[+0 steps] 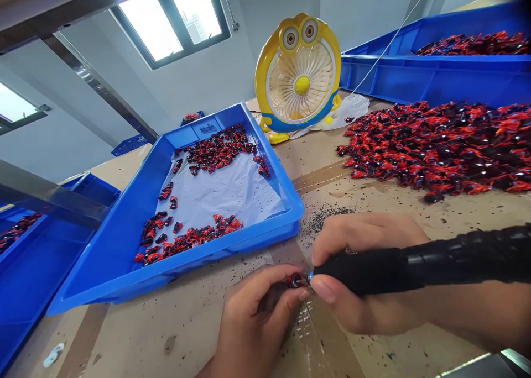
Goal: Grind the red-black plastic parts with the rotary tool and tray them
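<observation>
My left hand (261, 311) pinches a small red and black part (295, 280) between thumb and fingertips, low in the middle of the head view. From the right, my right hand (365, 278) is closed around a black rotary hand tool (373, 270) with a ribbed black sleeve running to the right edge. The tool's thin metal tip meets the small part, though the exact contact spot is too small to tell. Dark shavings (327, 218) lie on the brown tabletop (166, 323) just beyond my hands.
A blue tray (269, 231) with a white liner and similar parts stands left of centre. A large heap of red and black parts (440, 146) lies at right. Behind are a yellow fan (302, 85) and blue bins (427, 79). More blue bins (53, 267) are at left.
</observation>
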`<state>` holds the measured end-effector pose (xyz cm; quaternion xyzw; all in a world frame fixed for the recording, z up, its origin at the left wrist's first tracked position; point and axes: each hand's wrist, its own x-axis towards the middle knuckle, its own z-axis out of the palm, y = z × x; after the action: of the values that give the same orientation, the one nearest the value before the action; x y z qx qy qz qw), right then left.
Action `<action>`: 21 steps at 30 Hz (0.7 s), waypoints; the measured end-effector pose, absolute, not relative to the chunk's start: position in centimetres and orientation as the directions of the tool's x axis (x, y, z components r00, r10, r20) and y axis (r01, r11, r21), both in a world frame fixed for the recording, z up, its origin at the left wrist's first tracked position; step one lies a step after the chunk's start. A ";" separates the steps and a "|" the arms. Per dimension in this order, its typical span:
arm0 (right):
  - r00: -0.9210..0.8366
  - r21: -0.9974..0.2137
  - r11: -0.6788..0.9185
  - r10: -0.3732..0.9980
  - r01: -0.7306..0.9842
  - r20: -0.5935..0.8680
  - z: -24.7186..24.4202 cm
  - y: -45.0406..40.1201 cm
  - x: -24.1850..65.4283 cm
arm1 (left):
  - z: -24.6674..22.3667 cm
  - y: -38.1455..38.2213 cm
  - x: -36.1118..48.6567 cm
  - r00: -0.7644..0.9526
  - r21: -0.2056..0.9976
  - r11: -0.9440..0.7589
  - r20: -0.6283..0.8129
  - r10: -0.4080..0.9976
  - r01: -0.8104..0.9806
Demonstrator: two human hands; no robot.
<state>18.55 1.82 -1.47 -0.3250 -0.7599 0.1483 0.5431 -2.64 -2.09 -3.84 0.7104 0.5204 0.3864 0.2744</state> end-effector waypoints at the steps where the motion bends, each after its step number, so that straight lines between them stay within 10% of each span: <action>1: -0.205 -0.580 0.748 0.654 0.323 0.728 -1.5 1.9 18.6 | -3.9 -2.1 -2.6 0.154 0.795 -0.307 0.266 0.952 0.523; 21: -0.302 -0.610 0.734 0.679 0.298 0.670 -1.1 2.3 19.0 | -4.2 -2.3 -2.3 0.197 0.829 -0.310 0.244 0.950 0.466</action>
<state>19.00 2.28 -1.10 -0.3114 -0.7843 0.1894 0.5021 -2.25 -2.31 -4.22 0.7088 0.4991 0.3905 0.3098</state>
